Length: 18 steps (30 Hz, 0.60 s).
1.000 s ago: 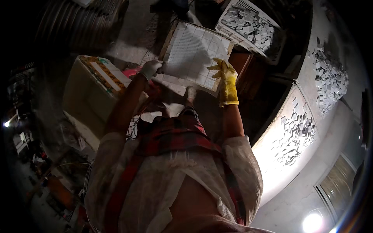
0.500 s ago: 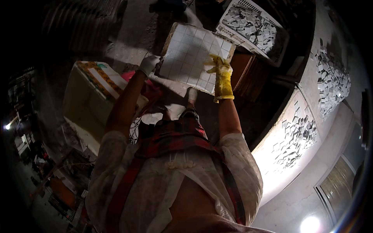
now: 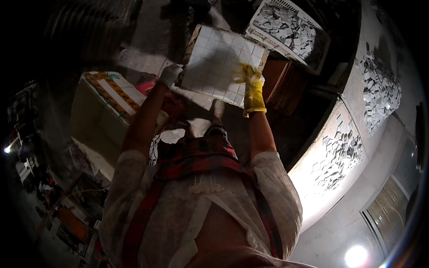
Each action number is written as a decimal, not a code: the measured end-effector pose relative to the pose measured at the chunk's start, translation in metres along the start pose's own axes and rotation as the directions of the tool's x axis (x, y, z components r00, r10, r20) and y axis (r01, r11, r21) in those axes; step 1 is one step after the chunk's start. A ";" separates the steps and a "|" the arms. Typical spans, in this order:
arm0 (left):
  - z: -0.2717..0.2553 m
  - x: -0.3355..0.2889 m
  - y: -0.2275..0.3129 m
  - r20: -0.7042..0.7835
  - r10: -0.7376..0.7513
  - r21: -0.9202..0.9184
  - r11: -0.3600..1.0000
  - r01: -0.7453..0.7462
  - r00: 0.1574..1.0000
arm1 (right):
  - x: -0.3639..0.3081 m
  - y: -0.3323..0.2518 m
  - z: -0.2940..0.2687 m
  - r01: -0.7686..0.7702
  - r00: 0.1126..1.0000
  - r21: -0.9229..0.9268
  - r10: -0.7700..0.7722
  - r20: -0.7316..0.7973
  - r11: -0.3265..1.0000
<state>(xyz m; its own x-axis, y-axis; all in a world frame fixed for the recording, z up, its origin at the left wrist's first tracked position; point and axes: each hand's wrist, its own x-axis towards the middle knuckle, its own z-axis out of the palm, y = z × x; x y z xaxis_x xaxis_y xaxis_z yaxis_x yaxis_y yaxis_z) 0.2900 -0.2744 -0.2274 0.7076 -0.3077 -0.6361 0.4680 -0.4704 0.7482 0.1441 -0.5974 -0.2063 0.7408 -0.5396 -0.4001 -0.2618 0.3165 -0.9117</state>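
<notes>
A squarish board (image 3: 192, 50) with a rough brownish rim carries rows of white square tiles (image 3: 217, 56). Some tiles have fine ribbed lines. My left hand (image 3: 170, 74), in a white glove, has its fingers closed at the board's left edge. Over the right part of the tiles lies my right hand (image 3: 251, 77) in a yellow rubber glove. Its fingers are spread and slightly blurred, with nothing held in them.
Loose tiles fill a white plastic crate (image 3: 289, 52) at the upper right. Below it are stacked brown boards (image 3: 286, 87). More tiles lie scattered on the pale worktop (image 3: 308, 172) at right. A taped foam box (image 3: 96, 134) stands at left, beside a pink-red bag (image 3: 174, 105).
The yellow-gloved right hand has shifted slightly left over the tiles, fingers still spread. My left hand stays at the board's edge. The whole view has moved slightly.
</notes>
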 end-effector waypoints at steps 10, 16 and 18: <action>0.008 -0.056 -0.036 -0.228 0.508 0.613 0.737 -0.283 0.831 | 0.015 0.019 -0.005 0.018 0.999 -0.167 -0.013 0.031 0.986; 0.032 -0.124 -0.004 -0.008 0.474 0.920 0.349 -0.179 0.881 | 0.006 0.012 -0.002 -0.044 0.999 -0.032 0.045 0.024 0.998; 0.028 -0.118 -0.027 0.017 0.521 0.935 0.295 -0.199 0.854 | 0.004 0.008 0.001 -0.029 0.999 -0.037 0.031 0.034 0.999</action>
<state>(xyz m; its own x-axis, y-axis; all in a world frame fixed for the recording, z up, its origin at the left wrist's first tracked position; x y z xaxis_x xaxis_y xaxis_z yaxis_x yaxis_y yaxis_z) 0.1791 -0.2485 -0.1780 0.8387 -0.5216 -0.1566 -0.4973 -0.8507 0.1705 0.1456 -0.5958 -0.2151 0.7532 -0.5026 -0.4244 -0.3061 0.3032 -0.9024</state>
